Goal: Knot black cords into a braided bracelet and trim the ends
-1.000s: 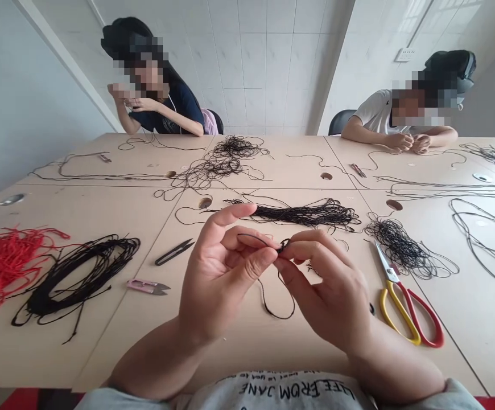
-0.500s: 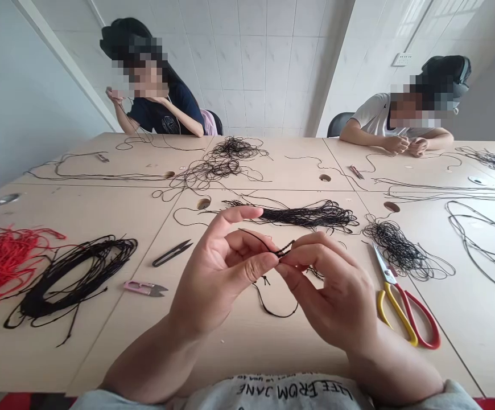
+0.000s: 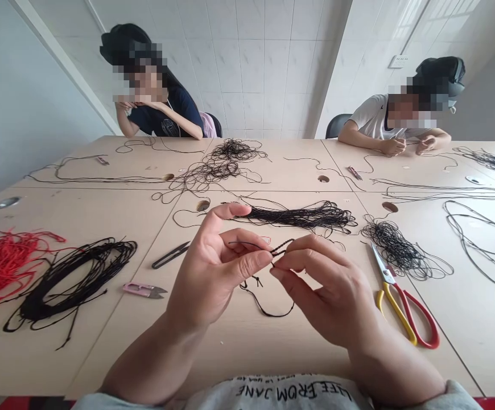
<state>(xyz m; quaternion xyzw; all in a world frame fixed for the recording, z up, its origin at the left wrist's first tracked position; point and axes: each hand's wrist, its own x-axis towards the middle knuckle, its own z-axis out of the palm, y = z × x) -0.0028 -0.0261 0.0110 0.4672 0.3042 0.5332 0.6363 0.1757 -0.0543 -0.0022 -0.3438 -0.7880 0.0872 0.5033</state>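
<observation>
Between my two hands runs a thin black braided cord [image 3: 282,246]. My left hand [image 3: 222,267] pinches it between thumb and forefinger, and a loose end sticks out to the left over the curled fingers. From the other side my right hand [image 3: 328,285] grips the cord with thumb and fingertips, a small gap from the left thumb. A loop of the cord hangs below the hands, with a small knot at its left; whether it rests on the table I cannot tell. The fingers hide part of the cord.
Red-and-yellow-handled scissors [image 3: 401,302] lie right. Pink thread snips [image 3: 144,290], dark snips [image 3: 170,255], a black cord coil [image 3: 77,273] and red cords [image 3: 0,262] lie left. A black cord bundle [image 3: 302,216] and a tangle [image 3: 395,247] lie beyond. Two people sit opposite, handling cord.
My hands have shifted slightly left, and the fingertips have parted a little, showing more of the cord. The person at far left has brought both hands together near the face.
</observation>
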